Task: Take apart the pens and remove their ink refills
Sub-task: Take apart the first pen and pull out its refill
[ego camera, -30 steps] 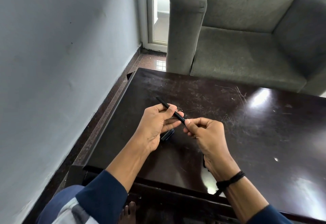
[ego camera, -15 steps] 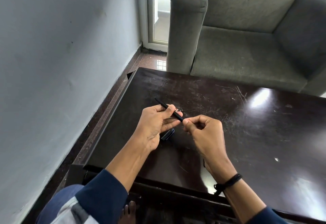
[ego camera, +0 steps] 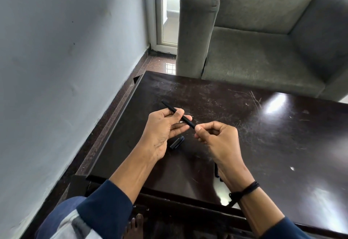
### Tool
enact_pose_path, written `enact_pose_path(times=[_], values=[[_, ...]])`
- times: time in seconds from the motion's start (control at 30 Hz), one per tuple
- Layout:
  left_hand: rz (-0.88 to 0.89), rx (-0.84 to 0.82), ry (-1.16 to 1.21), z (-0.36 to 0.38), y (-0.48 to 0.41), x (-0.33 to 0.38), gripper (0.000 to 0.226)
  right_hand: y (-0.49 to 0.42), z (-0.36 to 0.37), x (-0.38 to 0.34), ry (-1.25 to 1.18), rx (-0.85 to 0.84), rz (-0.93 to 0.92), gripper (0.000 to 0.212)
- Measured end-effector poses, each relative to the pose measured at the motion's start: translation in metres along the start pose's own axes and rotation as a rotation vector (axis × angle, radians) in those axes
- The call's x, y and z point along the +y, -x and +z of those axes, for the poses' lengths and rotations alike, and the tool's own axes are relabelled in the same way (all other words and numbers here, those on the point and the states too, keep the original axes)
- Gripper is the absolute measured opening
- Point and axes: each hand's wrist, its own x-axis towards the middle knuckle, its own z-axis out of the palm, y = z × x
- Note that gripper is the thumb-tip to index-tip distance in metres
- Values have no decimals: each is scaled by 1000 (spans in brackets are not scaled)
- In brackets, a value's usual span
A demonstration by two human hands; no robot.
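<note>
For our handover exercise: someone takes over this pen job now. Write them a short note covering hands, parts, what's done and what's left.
Left hand grips the pen mid-barrel, above the table.
Right hand pinches its near end.
Cap lies on the table between the hands; another dark part lies half hidden by the right wrist.
Done: cap off.
Left: pull the refill; none shows out yet.

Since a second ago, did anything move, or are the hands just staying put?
Hardly anything moved. The right hand turned a little at the tip of the black pen, its fingers arching more; it still pinches the tip. The left hand still holds the pen, and the pen cap still lies on the table.
</note>
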Motion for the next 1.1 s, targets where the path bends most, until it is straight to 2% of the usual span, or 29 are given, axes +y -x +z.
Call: enact_pose_path(times=[0.1,0.2,0.3,0.53,0.8,1.1], values=[[6,1,-15,-2,-1,0,21,1,0,1,29,17,-18,12],[12,1,1,-4,-2,2,21,2,0,-2,-55,-42,6,6],[22,-7,11,-4,-2,2,19,2,1,-4,-96,-82,37,10],[-6,-13,-17,2,0,-8,20,1,1,5,-6,9,-18,13],[18,10,22,-3,-2,2,17,0,3,-2,-57,-61,-13,9],[-5,13,-4,1,0,-6,18,-2,0,6,-28,-13,-15,11]])
